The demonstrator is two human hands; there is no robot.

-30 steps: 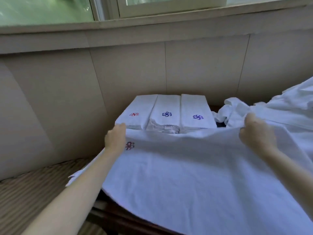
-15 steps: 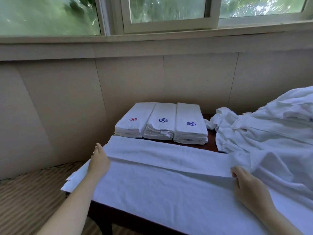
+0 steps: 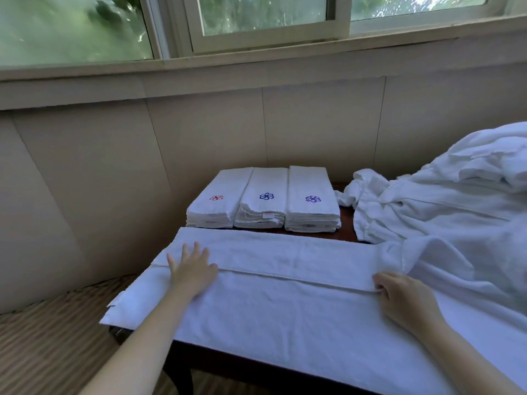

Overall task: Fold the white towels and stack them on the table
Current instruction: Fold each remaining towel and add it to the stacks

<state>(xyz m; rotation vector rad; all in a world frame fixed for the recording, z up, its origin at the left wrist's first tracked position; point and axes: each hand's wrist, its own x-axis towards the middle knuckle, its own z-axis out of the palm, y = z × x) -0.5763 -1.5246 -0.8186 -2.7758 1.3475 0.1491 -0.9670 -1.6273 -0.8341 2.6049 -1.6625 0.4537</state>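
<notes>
Towel work is at its first lengthwise fold: the white towel (image 3: pixel 285 303) lies spread across the near part of the table (image 3: pixel 346 223), its far long side turned over toward the person so that a folded flap ends in a straight edge running from left to right across the cloth. The left hand (image 3: pixel 192 270) lies flat with fingers spread, pressing on that edge near the table's left end. The right hand (image 3: pixel 405 299) is curled, its fingertips on the same edge near the right side; whether it pinches the hem or only pushes on it cannot be told.

Three stacks of folded towels (image 3: pixel 263 201) stand side by side at the far edge of the table, each with a small embroidered mark on top, just beyond the towel being folded. A loose pile of unfolded towels (image 3: pixel 445 212) fills the right side and overlaps the spread towel's right end.

To do this step well, the flap's edge should probably be kept parallel to the towel's near long side, and the hands swept outward from the middle to flatten wrinkles before the next fold. The right end looks caught under the loose pile, so freeing it first would likely keep the fold even. The left end overhangs the table's left edge slightly, so drawing it in would help match the corners.
</notes>
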